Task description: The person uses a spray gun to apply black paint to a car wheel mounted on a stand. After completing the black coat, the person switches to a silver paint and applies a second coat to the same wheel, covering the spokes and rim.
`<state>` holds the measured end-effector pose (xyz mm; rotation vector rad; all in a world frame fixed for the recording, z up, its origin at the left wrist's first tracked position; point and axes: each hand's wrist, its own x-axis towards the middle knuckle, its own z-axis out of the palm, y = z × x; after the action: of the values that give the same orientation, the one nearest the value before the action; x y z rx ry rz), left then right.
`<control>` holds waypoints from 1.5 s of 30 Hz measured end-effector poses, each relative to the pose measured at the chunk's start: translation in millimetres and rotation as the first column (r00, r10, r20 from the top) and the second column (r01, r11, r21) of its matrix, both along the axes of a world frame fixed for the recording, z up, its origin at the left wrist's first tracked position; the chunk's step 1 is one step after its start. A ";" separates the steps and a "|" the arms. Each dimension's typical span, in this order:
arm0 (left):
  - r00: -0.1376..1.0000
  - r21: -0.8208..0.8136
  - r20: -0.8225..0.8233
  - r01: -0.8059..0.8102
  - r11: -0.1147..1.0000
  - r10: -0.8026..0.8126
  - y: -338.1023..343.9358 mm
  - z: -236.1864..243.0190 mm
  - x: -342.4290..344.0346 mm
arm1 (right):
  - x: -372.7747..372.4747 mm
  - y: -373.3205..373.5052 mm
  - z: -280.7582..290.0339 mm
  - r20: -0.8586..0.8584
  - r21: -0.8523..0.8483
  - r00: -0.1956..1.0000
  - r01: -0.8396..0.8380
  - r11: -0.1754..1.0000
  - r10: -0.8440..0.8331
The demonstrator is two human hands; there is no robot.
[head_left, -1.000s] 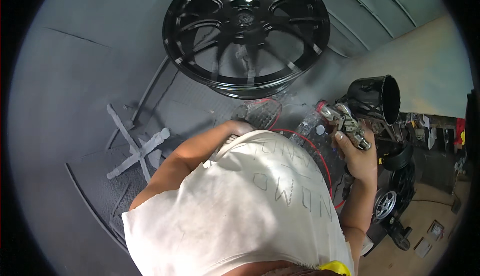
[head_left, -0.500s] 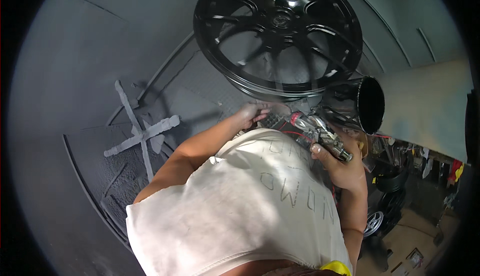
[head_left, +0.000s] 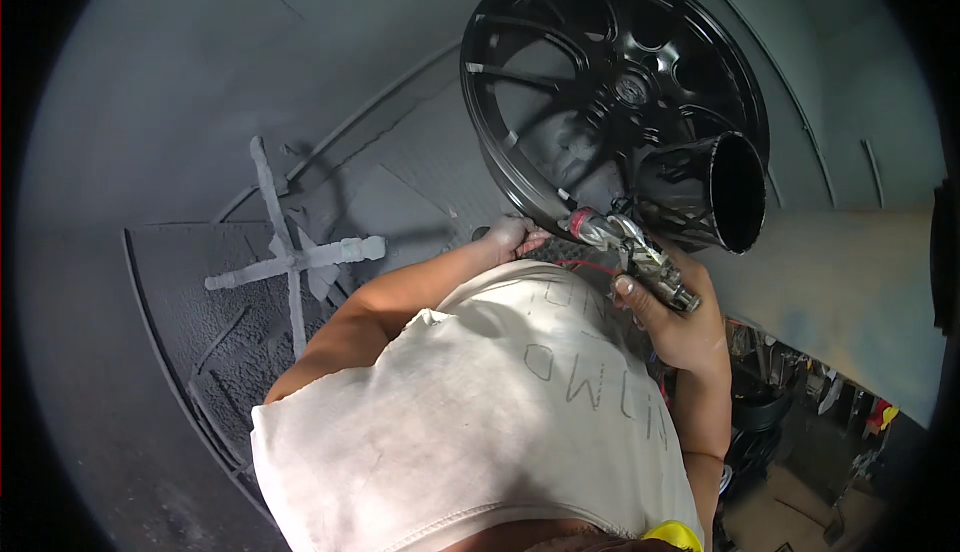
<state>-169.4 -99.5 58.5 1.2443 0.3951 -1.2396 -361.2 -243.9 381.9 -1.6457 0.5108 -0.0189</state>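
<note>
In my right hand (head_left: 665, 307) is a silver spray gun (head_left: 640, 267) with a red ring and a large black cup (head_left: 685, 192), tilted in front of the lower right part of a glossy black wheel rim (head_left: 630, 92). My left hand (head_left: 515, 237) is just below the rim's lower left edge, fingers curled by a red hose (head_left: 580, 265); I cannot make out what they hold or whether they touch the rim. My white apron (head_left: 470, 402) covers the middle of the view.
A cross-shaped stand (head_left: 295, 264) crusted with grey overspray is at the left, before grey-coated surfaces (head_left: 160, 152). A pale board (head_left: 840, 282) slopes at the right. Dark tyres (head_left: 760, 407) and shelves of clutter (head_left: 830, 382) lie beyond it at lower right.
The rim appears further right in the view. The spray gun and cup have moved leftward, now overlapping the rim. My left hand has shifted right and up toward the rim's lower edge.
</note>
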 end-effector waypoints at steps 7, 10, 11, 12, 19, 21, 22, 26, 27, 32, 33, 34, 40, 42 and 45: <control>0.991 -0.062 0.004 0.135 0.989 -0.135 -0.9 -43.7 13.7 | 2.9 2.9 -3.3 0.047 0.006 0.998 0.028 1.000 -0.029; 0.982 -0.139 0.038 0.190 0.972 -0.186 -5.7 -47.1 14.0 | 3.6 8.6 -14.6 0.121 0.082 0.985 0.114 0.990 -0.123; 0.977 -0.172 0.049 0.211 0.962 -0.206 -6.5 -44.6 13.4 | 4.9 13.5 -21.1 0.169 0.127 0.969 0.160 0.979 -0.181; 0.972 -0.193 0.057 0.237 0.952 -0.230 -10.1 -42.0 14.8 | 5.1 17.1 -25.2 0.215 0.174 0.947 0.204 0.963 -0.240; 0.884 -0.024 0.212 0.432 0.902 -0.417 -33.1 -10.3 0.4 | -51.8 11.2 -50.3 0.215 0.195 0.877 0.392 0.899 -0.429; 0.835 0.048 0.256 0.492 0.869 -0.487 -40.9 -0.2 -5.6 | -68.2 11.2 -52.3 0.172 0.165 0.876 0.426 0.890 -0.451; 0.809 0.080 0.263 0.524 0.848 -0.525 -42.6 4.8 -8.9 | -73.2 10.9 -52.7 0.168 0.182 0.870 0.435 0.882 -0.464; 0.613 0.136 0.272 0.738 0.661 -0.742 -49.9 33.5 -26.4 | -93.6 9.7 -61.4 0.173 0.230 0.835 0.482 0.846 -0.523; 0.213 0.000 0.678 0.957 0.289 -0.703 -51.0 25.2 -16.0 | -94.7 10.4 -61.2 0.186 0.225 0.829 0.487 0.844 -0.528; 0.329 -0.386 0.099 0.882 0.269 -0.939 -53.8 84.2 -46.7 | -113.5 10.2 -62.5 0.114 0.260 0.779 0.575 0.776 -0.616; 0.326 -0.447 0.106 0.859 0.248 -0.939 -55.4 83.6 -48.8 | -119.8 9.7 -68.6 0.137 0.245 0.775 0.577 0.779 -0.617; 0.245 -0.401 0.284 0.908 0.117 -0.927 -57.3 83.2 -50.3 | -127.6 7.8 -78.1 0.159 0.231 0.771 0.578 0.783 -0.616; -0.089 -0.185 0.692 0.937 -0.295 -0.716 -83.1 177.1 -86.0 | -162.0 -2.9 -99.5 0.116 0.137 0.773 0.609 0.781 -0.624; -0.080 -0.216 0.758 0.906 -0.365 -0.647 -85.4 163.2 -98.6 | -167.1 -3.2 -98.2 0.124 0.151 0.772 0.606 0.781 -0.623; -0.033 -0.286 0.639 0.917 -0.277 -0.769 -80.6 137.5 -109.1 | -171.7 -5.1 -86.9 0.167 0.154 0.757 0.613 0.775 -0.632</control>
<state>-278.4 -180.1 196.0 0.7606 -1.5182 -2.1509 -532.9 -249.1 295.0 -1.2959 0.8664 -0.6564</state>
